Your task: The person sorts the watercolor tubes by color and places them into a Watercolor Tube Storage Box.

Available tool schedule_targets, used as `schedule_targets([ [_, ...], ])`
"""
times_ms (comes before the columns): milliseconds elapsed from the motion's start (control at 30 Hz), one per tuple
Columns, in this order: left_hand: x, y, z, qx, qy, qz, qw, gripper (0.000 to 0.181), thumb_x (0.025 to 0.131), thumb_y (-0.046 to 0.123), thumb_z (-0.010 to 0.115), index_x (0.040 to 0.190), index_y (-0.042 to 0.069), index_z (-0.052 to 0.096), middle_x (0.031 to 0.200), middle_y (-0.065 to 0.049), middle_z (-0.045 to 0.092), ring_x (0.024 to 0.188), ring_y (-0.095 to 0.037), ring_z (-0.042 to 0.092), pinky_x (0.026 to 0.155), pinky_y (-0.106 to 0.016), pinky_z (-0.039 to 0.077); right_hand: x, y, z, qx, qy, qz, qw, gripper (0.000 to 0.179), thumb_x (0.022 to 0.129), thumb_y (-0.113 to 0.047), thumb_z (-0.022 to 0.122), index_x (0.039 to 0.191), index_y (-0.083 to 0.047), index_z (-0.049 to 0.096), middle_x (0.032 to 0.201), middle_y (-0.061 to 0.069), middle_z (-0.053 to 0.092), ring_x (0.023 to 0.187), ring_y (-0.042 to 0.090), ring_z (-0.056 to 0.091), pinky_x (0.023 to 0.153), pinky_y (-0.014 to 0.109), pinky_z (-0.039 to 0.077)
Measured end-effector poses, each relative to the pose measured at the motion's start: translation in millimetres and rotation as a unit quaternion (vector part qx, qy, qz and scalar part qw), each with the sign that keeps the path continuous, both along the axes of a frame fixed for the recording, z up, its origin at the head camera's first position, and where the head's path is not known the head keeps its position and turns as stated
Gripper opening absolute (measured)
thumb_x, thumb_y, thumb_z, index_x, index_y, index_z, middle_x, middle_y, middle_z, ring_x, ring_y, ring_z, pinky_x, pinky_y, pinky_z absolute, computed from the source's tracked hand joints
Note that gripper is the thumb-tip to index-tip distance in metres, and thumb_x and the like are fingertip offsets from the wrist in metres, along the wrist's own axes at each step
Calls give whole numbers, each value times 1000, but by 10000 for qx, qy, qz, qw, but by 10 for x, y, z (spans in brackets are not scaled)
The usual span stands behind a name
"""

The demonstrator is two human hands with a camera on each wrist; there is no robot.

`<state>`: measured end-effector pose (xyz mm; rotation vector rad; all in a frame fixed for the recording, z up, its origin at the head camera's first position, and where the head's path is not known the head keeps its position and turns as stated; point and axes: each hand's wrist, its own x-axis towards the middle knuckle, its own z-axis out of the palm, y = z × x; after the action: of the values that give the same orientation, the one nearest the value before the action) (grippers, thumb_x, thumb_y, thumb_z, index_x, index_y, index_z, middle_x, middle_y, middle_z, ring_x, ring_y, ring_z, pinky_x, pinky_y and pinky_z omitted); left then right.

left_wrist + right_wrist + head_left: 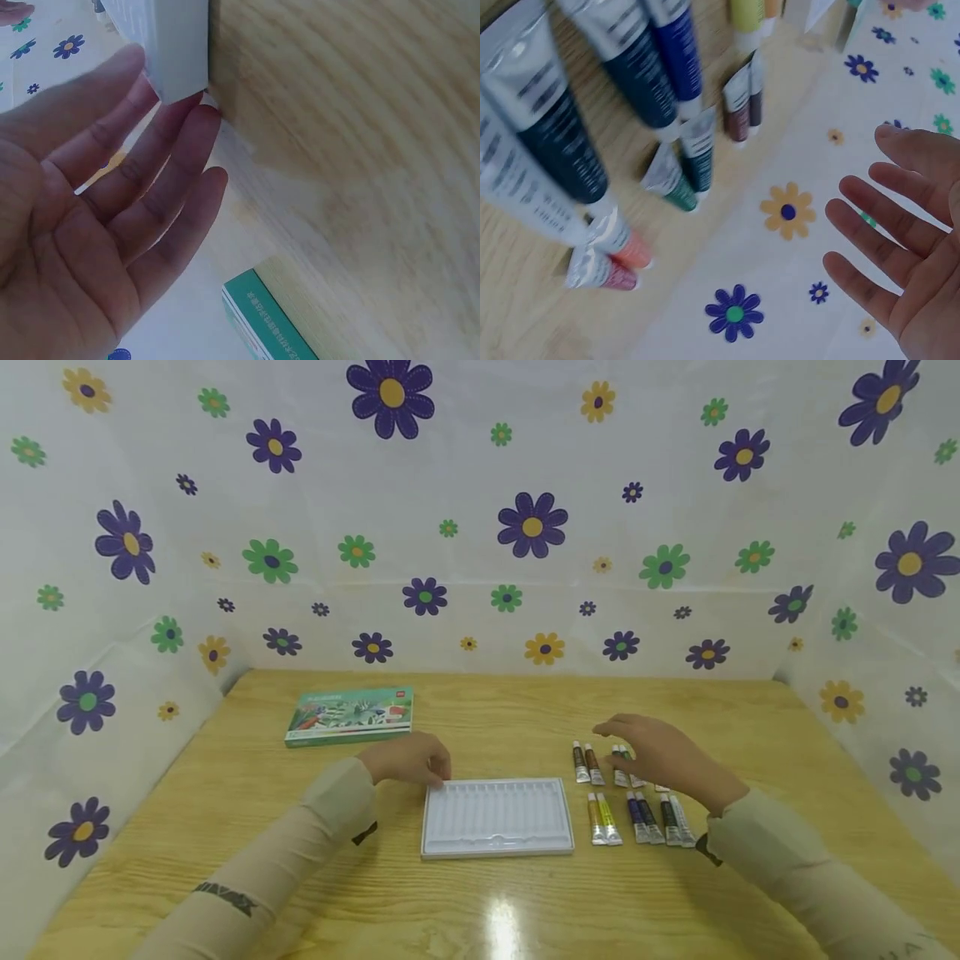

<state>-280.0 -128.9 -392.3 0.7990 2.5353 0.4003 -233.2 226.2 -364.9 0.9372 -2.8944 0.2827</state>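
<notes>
In the head view my left hand (pixel 408 758) is at the far left corner of a white plastic tray (pixel 498 851) with slim slots. The left wrist view has its thumb and loosely extended fingers right at the tray's corner (pixel 180 60). My right hand (pixel 667 760) hovers over the far row of small paint tubes, partly hiding the green pair (pixel 620 768). In the right wrist view the right hand (pixel 907 232) has its fingers spread with nothing between them. Beside the green pair lie two brown tubes (pixel 581 764); the red and orange tubes (pixel 622 255) show in the right wrist view.
Nearer on the wooden table (pixel 300 893) lie yellow tubes (pixel 609 820), blue tubes (pixel 642 818), a dark green tube (pixel 667 822) and a white tube (pixel 683 822). A green illustrated box (pixel 352 714) lies at the back left. A flower-patterned cloth (pixel 465 477) encloses the table.
</notes>
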Motion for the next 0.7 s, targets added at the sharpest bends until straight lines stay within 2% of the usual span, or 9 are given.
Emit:
schedule_targets([
  [167,2,-16,2,-34,24,164,9999,4,83,15,70,81,12,69,82,2,64,76,-11,54,70,-26,46,-81,64,-39,12,-174,12,9998,37,82,-11,71,116,-2,62,116,15,64,107,33,61,90,46,49],
  [367,-20,-20,-38,68,-61,313,9995,4,82,15,71,79,12,69,79,3,64,72,-10,54,67,-24,47,-155,10,-121,85,-487,32,9988,40,82,-13,71,119,-2,61,121,14,62,110,32,60,92,45,49],
  [700,-27,-29,-61,105,76,241,9996,6,82,13,71,77,14,70,76,3,66,68,-9,53,63,-22,45,-283,-168,-272,334,-1259,39,9915,56,81,-25,73,129,-3,52,134,16,52,121,34,52,101,47,42],
])
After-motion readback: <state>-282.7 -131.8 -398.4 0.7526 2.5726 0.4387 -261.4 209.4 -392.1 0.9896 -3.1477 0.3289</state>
